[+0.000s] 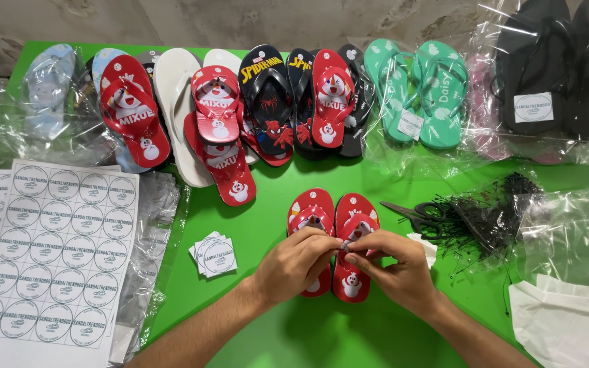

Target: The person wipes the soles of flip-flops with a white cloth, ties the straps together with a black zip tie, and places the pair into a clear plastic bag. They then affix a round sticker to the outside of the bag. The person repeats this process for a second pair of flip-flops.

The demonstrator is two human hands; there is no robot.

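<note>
Head view: a green tabletop [308, 341] is seen from above, with two bare forearms reaching in from the bottom edge
Left hand [294, 262]: laid over the lower part of the left sandal of a small red pair; its fingers [325, 238] are pressed together at the tips, pinching something small that cannot be made out
Right hand [397, 266]: laid over the right sandal of the pair; thumb and forefinger are closed in a pinch, touching the left hand's fingertips just above the straps
Small red sandals [335, 211]: a pair with snowman pictures, set side by side at the middle of the tabletop, toes pointing away, partly covered by both hands
Sticker squares [214, 255]: a little stack of cut white labels with round prints, lying just left of the left hand
Sticker sheet [49, 252]: a large sheet of round labels in rows, at the left edge
Scissors [414, 212]: black-handled, near the pair on its right
Black plastic ties [485, 218]: a loose heap beside the scissors, partly on clear plastic
Row of sandals [267, 102]: red, white, black and mint green pairs lined along the far edge, some in clear bags
White cloth [567, 320]: crumpled at the lower right corner
</note>
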